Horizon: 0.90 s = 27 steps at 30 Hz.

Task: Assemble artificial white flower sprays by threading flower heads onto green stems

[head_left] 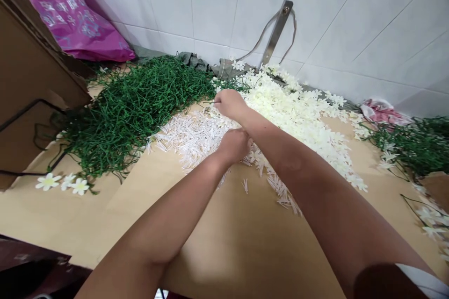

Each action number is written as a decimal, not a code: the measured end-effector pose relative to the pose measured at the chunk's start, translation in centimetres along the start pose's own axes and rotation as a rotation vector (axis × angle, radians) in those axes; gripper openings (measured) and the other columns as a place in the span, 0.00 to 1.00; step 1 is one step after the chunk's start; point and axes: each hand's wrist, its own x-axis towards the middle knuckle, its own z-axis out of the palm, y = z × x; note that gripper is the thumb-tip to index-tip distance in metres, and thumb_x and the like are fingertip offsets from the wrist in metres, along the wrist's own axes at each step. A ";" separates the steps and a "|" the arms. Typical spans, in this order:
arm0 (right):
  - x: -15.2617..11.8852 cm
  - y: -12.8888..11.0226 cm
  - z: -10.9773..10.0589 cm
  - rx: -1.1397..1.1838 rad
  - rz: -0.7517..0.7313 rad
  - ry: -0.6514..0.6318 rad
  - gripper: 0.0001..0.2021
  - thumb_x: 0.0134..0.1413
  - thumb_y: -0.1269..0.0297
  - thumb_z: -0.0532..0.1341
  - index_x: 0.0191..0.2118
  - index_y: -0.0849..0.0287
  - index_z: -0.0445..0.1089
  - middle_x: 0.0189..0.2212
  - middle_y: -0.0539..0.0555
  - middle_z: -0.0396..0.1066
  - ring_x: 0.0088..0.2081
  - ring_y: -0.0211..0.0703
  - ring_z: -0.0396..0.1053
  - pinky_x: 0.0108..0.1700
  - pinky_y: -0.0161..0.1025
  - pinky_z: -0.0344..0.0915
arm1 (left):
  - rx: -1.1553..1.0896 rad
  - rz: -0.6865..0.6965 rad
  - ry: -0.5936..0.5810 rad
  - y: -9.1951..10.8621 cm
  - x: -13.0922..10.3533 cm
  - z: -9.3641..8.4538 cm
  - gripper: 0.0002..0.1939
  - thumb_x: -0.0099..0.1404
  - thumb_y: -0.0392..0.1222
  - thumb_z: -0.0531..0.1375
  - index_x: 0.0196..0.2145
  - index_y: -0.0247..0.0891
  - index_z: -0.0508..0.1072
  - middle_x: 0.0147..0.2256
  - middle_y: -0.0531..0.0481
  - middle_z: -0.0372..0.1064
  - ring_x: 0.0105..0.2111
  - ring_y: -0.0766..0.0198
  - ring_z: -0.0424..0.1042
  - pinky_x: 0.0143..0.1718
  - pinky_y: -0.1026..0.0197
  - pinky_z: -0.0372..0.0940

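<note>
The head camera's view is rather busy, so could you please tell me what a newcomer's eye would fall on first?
Probably the big tangle of green stems left of centre and the bright heap of pale flowers to the right of the hands. Next, in the middle, the right hand reaches farther forward than the left hand, beside a scatter of white sticks. The vivid purple bag at upper left also stands out.

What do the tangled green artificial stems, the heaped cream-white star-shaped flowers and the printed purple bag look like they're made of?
Tangled green artificial stems: probably moulded plastic, with uniform colour and a slight sheen.
Heaped cream-white star-shaped flowers: matte-looking thin fabric or plastic; I can't tell which.
Printed purple bag: likely plastic film, given its shiny, creased surface.
</note>
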 end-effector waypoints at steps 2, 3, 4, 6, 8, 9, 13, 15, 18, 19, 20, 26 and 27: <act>-1.0 1.1 -1.4 0.121 0.005 0.113 0.11 0.54 0.71 0.59 0.22 0.61 0.71 0.22 0.56 0.69 0.28 0.42 0.67 0.37 0.43 0.63 | 0.153 0.081 0.013 0.1 0.0 0.0 0.10 0.62 0.40 0.50 0.26 0.35 0.66 0.36 0.34 0.71 0.40 0.45 0.69 0.43 0.48 0.57; -1.6 1.6 -2.1 0.167 0.007 0.170 0.12 0.54 0.71 0.59 0.21 0.60 0.70 0.21 0.54 0.67 0.28 0.42 0.65 0.37 0.44 0.62 | 0.208 0.126 0.028 0.2 0.1 0.0 0.12 0.63 0.40 0.49 0.27 0.35 0.67 0.36 0.36 0.71 0.39 0.48 0.69 0.41 0.49 0.58; -2.3 2.0 -2.7 0.193 0.001 0.226 0.13 0.54 0.71 0.59 0.20 0.60 0.69 0.21 0.53 0.66 0.28 0.42 0.65 0.39 0.44 0.62 | 0.222 0.158 0.053 0.3 0.2 0.0 0.12 0.64 0.40 0.48 0.28 0.36 0.68 0.35 0.38 0.71 0.38 0.51 0.68 0.40 0.51 0.58; -4.1 2.6 -3.9 0.220 -0.020 0.335 0.11 0.53 0.72 0.59 0.21 0.60 0.70 0.22 0.53 0.65 0.32 0.43 0.64 0.42 0.46 0.62 | 0.108 0.154 0.125 0.5 0.4 -0.1 0.10 0.63 0.39 0.50 0.28 0.36 0.68 0.33 0.43 0.70 0.35 0.58 0.67 0.38 0.56 0.59; -6.2 2.9 -4.7 0.247 -0.037 0.421 0.08 0.52 0.71 0.60 0.25 0.59 0.72 0.26 0.54 0.65 0.36 0.45 0.64 0.46 0.47 0.60 | -0.150 0.055 0.192 1.1 0.6 -0.5 0.06 0.61 0.37 0.53 0.29 0.35 0.68 0.29 0.48 0.69 0.29 0.66 0.66 0.34 0.61 0.59; -7.4 3.0 -4.9 0.264 -0.046 0.442 0.07 0.53 0.71 0.60 0.27 0.59 0.73 0.27 0.55 0.65 0.37 0.45 0.63 0.46 0.46 0.60 | -0.329 -0.012 0.208 1.4 0.7 -0.9 0.04 0.60 0.36 0.54 0.29 0.35 0.68 0.27 0.50 0.68 0.26 0.69 0.64 0.30 0.64 0.58; -12.4 3.5 -5.5 0.251 -0.127 0.422 0.08 0.54 0.71 0.57 0.31 0.59 0.74 0.28 0.55 0.65 0.36 0.44 0.62 0.42 0.43 0.60 | -0.844 -0.173 0.106 3.3 0.6 -2.6 0.06 0.52 0.33 0.59 0.32 0.33 0.70 0.26 0.53 0.69 0.23 0.74 0.66 0.25 0.69 0.57; -14.6 4.0 -5.6 0.221 -0.149 0.401 0.09 0.55 0.70 0.56 0.32 0.59 0.74 0.27 0.54 0.65 0.35 0.43 0.62 0.41 0.42 0.60 | -0.919 -0.167 -0.016 4.2 0.2 -3.2 0.10 0.51 0.35 0.60 0.34 0.33 0.73 0.26 0.52 0.71 0.26 0.72 0.69 0.27 0.69 0.59; -17.2 5.1 -5.7 0.186 -0.128 0.388 0.12 0.58 0.69 0.53 0.34 0.61 0.74 0.28 0.55 0.67 0.34 0.42 0.63 0.40 0.40 0.60 | -0.892 -0.141 -0.189 5.2 -0.4 -3.4 0.13 0.50 0.40 0.61 0.34 0.33 0.75 0.28 0.50 0.74 0.32 0.68 0.71 0.32 0.68 0.62; -18.0 5.4 -5.7 0.167 -0.112 0.381 0.13 0.59 0.68 0.52 0.35 0.62 0.74 0.29 0.55 0.68 0.34 0.42 0.63 0.41 0.40 0.60 | -0.861 -0.129 -0.224 5.4 -0.5 -3.3 0.13 0.50 0.41 0.62 0.35 0.33 0.76 0.31 0.49 0.75 0.34 0.68 0.71 0.34 0.68 0.62; -18.6 5.8 -5.7 0.147 -0.097 0.366 0.13 0.60 0.68 0.52 0.36 0.63 0.74 0.29 0.56 0.68 0.35 0.42 0.63 0.41 0.40 0.60 | -0.836 -0.117 -0.240 5.5 -0.6 -3.2 0.14 0.51 0.41 0.62 0.36 0.33 0.76 0.33 0.49 0.75 0.36 0.67 0.70 0.36 0.67 0.63; -22.0 6.4 -5.4 0.127 -0.047 0.169 0.13 0.61 0.70 0.51 0.34 0.65 0.73 0.29 0.57 0.69 0.34 0.40 0.64 0.40 0.37 0.59 | -0.705 -0.083 -0.216 5.7 -0.7 -1.5 0.15 0.56 0.49 0.63 0.36 0.35 0.76 0.33 0.49 0.73 0.35 0.67 0.69 0.38 0.64 0.62; -22.4 6.2 -5.5 0.147 -0.038 0.146 0.13 0.61 0.70 0.51 0.34 0.65 0.72 0.29 0.56 0.69 0.34 0.40 0.64 0.39 0.37 0.59 | -0.676 -0.089 -0.196 5.8 -0.8 -1.2 0.14 0.55 0.49 0.65 0.34 0.35 0.76 0.30 0.50 0.72 0.32 0.68 0.68 0.35 0.65 0.62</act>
